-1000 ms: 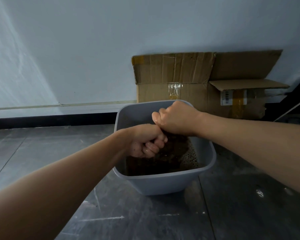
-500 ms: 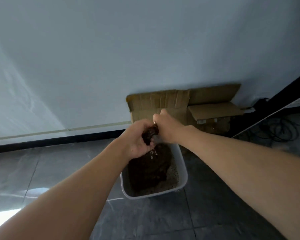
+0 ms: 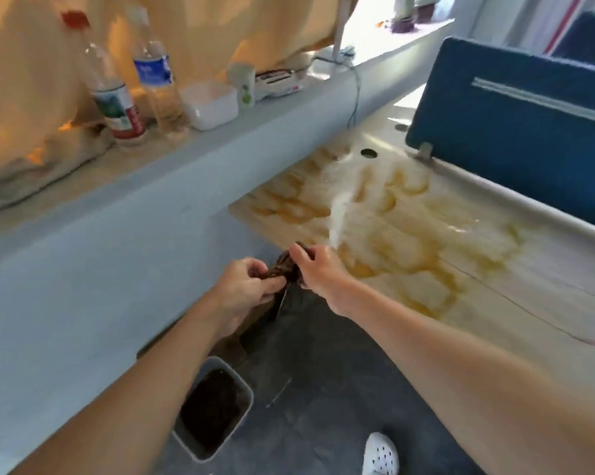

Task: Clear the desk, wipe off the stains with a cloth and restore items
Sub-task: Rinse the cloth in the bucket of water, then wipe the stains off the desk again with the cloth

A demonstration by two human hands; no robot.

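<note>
**Hands.** The left hand (image 3: 246,286) and right hand (image 3: 318,272) meet in the middle of the view, stretched out in front of the person. Both fingers and thumbs are curled round one cloth (image 3: 284,269). Each grip is closed tightly on its own end of the bundle.

**Cloth.** Dark brown, bunched into a small wad between the two hands. It hangs in the air just beside the near-left corner of the tabletop (image 3: 529,303), above the floor (image 3: 323,371). It does not touch the tabletop.

**Tabletop.** Pale, running from the hands toward the far right. Yellow-brown stains (image 3: 409,255) cover most of its left and middle area in patches and rings. A round hole (image 3: 368,152) lies at its far end. A blue partition (image 3: 512,108) stands along its right edge.

**Floor.** A grey bin (image 3: 247,402) stands on the floor below the left forearm, holding dark brown contents. A white shoe (image 3: 381,455) shows at the bottom edge, right of the bin.

**Ledge.** A grey ledge (image 3: 220,145) runs along the left. It carries two clear bottles (image 3: 112,97), upright and side by side, a white box (image 3: 211,104) to their right, and a small cup (image 3: 244,84) farther along. A cable (image 3: 356,94) drops from the ledge toward the tabletop. The frame is blurred, so labels cannot be read.
</note>
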